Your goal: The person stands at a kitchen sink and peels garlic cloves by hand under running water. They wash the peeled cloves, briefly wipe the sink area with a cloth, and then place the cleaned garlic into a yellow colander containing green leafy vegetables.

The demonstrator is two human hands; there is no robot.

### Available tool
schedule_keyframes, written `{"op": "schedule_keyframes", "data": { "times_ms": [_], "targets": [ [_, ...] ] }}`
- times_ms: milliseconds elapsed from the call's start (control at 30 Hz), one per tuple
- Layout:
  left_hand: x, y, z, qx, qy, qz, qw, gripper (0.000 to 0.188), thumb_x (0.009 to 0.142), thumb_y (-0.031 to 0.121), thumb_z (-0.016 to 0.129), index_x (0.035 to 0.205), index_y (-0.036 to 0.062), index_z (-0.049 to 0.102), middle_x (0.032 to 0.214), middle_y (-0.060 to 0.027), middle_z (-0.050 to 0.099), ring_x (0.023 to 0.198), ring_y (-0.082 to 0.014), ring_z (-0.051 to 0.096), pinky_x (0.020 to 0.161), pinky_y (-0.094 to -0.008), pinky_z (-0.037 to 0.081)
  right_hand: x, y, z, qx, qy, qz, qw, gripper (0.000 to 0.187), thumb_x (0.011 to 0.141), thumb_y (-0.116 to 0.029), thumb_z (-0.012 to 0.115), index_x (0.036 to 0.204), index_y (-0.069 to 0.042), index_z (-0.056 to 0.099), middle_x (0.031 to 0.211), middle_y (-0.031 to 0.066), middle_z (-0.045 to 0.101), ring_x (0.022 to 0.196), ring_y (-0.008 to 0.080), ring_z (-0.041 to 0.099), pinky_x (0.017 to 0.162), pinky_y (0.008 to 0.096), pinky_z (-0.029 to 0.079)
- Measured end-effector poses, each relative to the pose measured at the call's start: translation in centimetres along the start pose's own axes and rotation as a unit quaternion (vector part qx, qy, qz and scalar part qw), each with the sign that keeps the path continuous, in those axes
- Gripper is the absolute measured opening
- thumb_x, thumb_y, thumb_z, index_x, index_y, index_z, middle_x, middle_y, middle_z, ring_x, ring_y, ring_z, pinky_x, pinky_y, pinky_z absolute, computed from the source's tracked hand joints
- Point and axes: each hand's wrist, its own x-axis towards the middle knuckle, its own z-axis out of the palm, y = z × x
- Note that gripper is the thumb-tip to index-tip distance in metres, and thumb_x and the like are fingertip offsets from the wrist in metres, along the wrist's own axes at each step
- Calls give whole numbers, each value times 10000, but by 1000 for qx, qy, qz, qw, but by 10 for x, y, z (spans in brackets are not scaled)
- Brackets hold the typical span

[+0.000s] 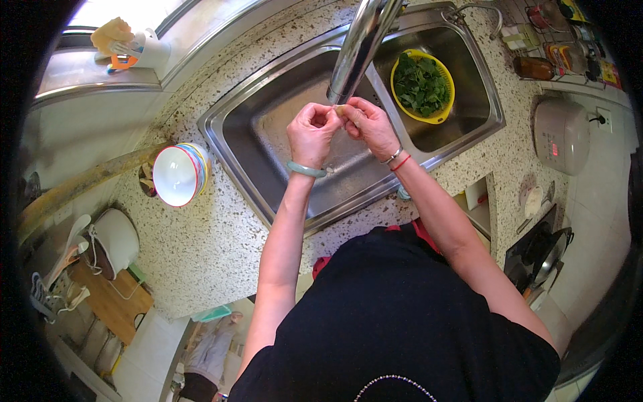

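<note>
Now I'm watching the right hand (374,129) pinching a small pale piece (339,110), long axis unclear, near the faucet (358,57), while the left hand (310,139) is holding its fingertips pressed together just left of it.

R fingers (356,114) pinch sm. item (339,109) abv. sink (266,130).

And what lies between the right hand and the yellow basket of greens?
In the head view, a steel divider lies between the right hand and the yellow basket.
</note>
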Motion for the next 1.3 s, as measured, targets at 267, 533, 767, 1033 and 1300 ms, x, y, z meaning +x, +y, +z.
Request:
{"op": "schedule_keyframes", "data": {
  "times_ms": [267, 533, 767, 1033, 1300],
  "targets": [
    [-4, 14, 5, -67, 6, -23, 997, 71, 806, 76, 650, 807, 11, 623, 702, -10, 624, 642, -50, 572, 582, -187, 464, 7, 2, 0, -23, -8, -48, 999, 240, 921, -188, 514, 1085, -41, 607, 678, -48, 526, 518, 18, 396, 446, 156, 299],
    [-5, 8, 2, -9, 27, 34, 999, 70, 793, 64, 649, 795, 2, 617, 689, -6, 597, 611, -44, 548, 558, -192, 454, 6, 7, 4, -25, -16, -62, 998, 251, 920, -179, 516, 1107, -35, 602, 700, -53, 525, 531, 9, 385, 455, 149, 300],
    [-4, 11, -1, 80, 42, 54, 994, 102, 758, 58, 659, 713, 13, 579, 643, 12, 570, 569, -30, 516, 529, -189, 440, 2, 6, 7, -14, -15, -28, 999, 242, 907, -175, 540, 1092, -25, 585, 691, -48, 523, 540, 9, 409, 454, 153, 310],
    [-5, 8, -6, -62, 12, -43, 997, 92, 798, 63, 641, 759, 19, 570, 652, -12, 602, 557, -54, 543, 517, -193, 459, 5, 7, 7, -37, -40, -4, 998, 226, 899, -207, 558, 1056, -49, 520, 723, -33, 541, 561, 11, 437, 466, 150, 323],
    [-3, 4, -15, -159, -32, -103, 981, 99, 836, 74, 623, 796, 18, 551, 676, -52, 613, 550, -87, 569, 517, -209, 482, 1, 1, 11, -21, -55, 29, 998, 227, 917, -234, 522, 1059, -58, 536, 765, -30, 549, 601, -2, 437, 482, 143, 318]
  ]
}}
